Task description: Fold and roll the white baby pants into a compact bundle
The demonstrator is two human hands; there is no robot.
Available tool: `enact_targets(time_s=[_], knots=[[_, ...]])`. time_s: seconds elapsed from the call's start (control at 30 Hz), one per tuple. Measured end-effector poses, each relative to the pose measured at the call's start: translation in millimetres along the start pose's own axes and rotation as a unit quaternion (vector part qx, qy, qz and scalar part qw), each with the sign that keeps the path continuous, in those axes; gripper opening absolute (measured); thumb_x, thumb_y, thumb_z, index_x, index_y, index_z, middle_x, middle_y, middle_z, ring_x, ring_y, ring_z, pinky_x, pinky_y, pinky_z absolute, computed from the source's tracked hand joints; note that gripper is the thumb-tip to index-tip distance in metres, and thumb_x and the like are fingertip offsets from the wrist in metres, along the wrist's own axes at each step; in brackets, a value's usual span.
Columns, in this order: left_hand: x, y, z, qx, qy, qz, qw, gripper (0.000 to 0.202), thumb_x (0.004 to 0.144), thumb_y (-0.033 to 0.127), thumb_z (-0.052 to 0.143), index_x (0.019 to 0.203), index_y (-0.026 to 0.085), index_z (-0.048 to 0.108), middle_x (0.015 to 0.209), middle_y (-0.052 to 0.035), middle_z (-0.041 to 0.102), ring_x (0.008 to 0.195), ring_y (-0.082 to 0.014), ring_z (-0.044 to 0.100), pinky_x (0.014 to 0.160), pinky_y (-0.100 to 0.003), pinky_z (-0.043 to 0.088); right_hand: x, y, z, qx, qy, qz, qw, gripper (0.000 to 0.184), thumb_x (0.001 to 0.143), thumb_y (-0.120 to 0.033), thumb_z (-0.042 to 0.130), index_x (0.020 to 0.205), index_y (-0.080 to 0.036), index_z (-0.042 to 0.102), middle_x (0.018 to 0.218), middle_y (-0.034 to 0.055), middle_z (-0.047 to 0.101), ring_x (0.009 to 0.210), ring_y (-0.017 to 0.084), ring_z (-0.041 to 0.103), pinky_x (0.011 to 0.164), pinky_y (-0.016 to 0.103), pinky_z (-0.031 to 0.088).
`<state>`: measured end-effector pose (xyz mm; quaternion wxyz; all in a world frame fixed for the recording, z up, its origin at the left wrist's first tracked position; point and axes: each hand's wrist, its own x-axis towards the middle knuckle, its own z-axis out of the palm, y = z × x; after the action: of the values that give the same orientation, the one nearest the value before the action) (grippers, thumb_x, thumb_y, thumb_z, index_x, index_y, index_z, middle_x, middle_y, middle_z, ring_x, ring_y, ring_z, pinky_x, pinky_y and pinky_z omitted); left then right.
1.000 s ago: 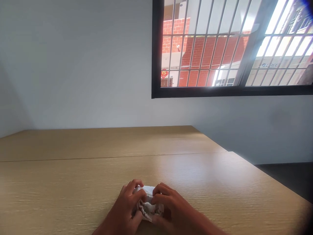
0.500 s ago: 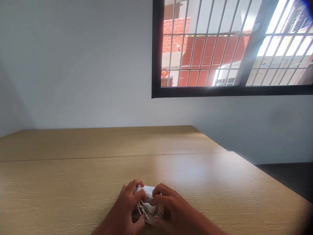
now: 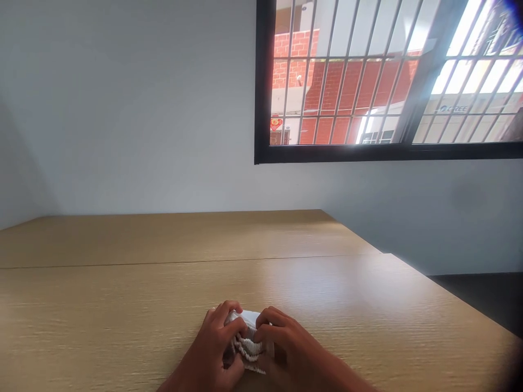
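Both hands are low in the middle of the head view, curled around a small white gathered cloth. It is bunched up, with a ribbed, wavy edge facing me and a smoother white part behind. My left hand grips its left side, fingers bent over the top and thumb at the near edge. On the right side, the fingers of my right hand are bent over the cloth in the same way; its thumb is blurred. What kind of cloth article it is, I cannot make out.
A light wooden table spreads under the hands, with a seam running across it. Its right edge slants away above a dark floor. Behind stands a pale wall with a black-framed, barred window at upper right.
The ribbed edge of the cloth has shifted and now lies in a more open curve between the thumbs. Both hands keep their grip and have hardly moved.
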<state>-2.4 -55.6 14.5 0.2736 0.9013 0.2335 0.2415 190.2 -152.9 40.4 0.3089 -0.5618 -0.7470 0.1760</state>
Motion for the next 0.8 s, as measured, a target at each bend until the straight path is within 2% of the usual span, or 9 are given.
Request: enact_targets(time_s=[0.13,0.3,0.43,0.5,0.57,0.63,0.73,0.8], knots=[[0.2,1.2,0.3,-0.001,-0.002,-0.004,1.000,0.040,0.064,-0.002,0.055,0.095,0.024,0.058,0.128,-0.0040,0.050,0.112,-0.0256,0.052,0.095,-0.036,0.048,-0.4,8.1,5.0,-0.006,0.006,-0.005,1.000,0.032,0.075,0.002,0.057,0.095,-0.021,0.068,0.098,0.0015,0.060,0.088,0.013,0.058,0.075,0.023,0.044],[-0.5,2.0,2.6,-0.013,-0.005,-0.001,1.000,0.047,0.066,-0.002,0.054,0.103,0.026,0.059,0.131,-0.0066,0.045,0.116,-0.0276,0.049,0.096,-0.039,0.049,-2.9,2.8,-1.0,0.025,-0.007,0.002,1.000,0.027,0.078,-0.006,0.064,0.099,-0.024,0.066,0.100,0.0001,0.058,0.085,0.013,0.056,0.072,0.022,0.043],[-0.5,-5.8,4.5,0.008,0.046,0.021,0.999,0.055,0.073,0.000,0.051,0.120,0.029,0.052,0.132,-0.0082,0.042,0.120,-0.0293,0.046,0.099,-0.046,0.046,-2.2,2.9,-1.4,0.037,-0.003,0.021,0.999,0.014,0.084,-0.007,0.057,0.088,-0.020,0.058,0.096,0.0010,0.056,0.085,0.014,0.054,0.072,0.023,0.043],[0.0,-9.7,4.0,0.016,0.071,0.021,0.997,0.053,0.075,0.001,0.050,0.120,0.029,0.051,0.132,-0.0084,0.042,0.122,-0.0297,0.045,0.102,-0.049,0.044,-0.9,8.2,3.0,0.051,0.010,0.052,0.997,0.014,0.084,-0.006,0.054,0.084,-0.020,0.051,0.092,0.0003,0.055,0.082,0.014,0.053,0.071,0.024,0.043],[0.8,-11.0,2.7,0.004,0.075,0.019,0.997,0.042,0.079,0.002,0.048,0.113,0.027,0.052,0.130,-0.0084,0.042,0.119,-0.0281,0.047,0.100,-0.046,0.045,0.3,15.8,8.7,0.070,0.038,0.066,0.995,0.012,0.086,-0.010,0.053,0.085,-0.020,0.048,0.093,0.0001,0.054,0.081,0.014,0.053,0.072,0.025,0.043],[1.9,-9.3,1.3,-0.026,0.068,0.028,0.997,0.035,0.083,0.003,0.044,0.108,0.025,0.052,0.126,-0.0084,0.044,0.115,-0.0252,0.050,0.096,-0.039,0.048,1.0,23.6,13.8,0.086,0.071,0.047,0.993,0.006,0.091,-0.016,0.051,0.087,-0.021,0.048,0.093,0.0006,0.054,0.081,0.014,0.052,0.072,0.025,0.043],[3.2,-4.4,0.8,-0.056,0.056,0.026,0.997,0.033,0.085,0.003,0.042,0.106,0.025,0.052,0.121,-0.0075,0.045,0.110,-0.0225,0.052,0.093,-0.034,0.049,0.8,33.3,18.6,0.099,0.096,0.020,0.990,0.010,0.096,-0.027,0.047,0.088,-0.021,0.049,0.090,0.0010,0.053,0.077,0.014,0.051,0.067,0.025,0.042],[3.3,-2.5,1.3,-0.061,0.047,0.009,0.997,0.036,0.082,0.005,0.051,0.111,0.027,0.052,0.124,-0.0075,0.043,0.113,-0.0237,0.051,0.096,-0.035,0.049,0.3,38.0,20.5,0.102,0.112,0.028,0.988,0.013,0.097,-0.031,0.048,0.088,-0.021,0.049,0.087,0.0006,0.054,0.074,0.014,0.051,0.064,0.024,0.042]])
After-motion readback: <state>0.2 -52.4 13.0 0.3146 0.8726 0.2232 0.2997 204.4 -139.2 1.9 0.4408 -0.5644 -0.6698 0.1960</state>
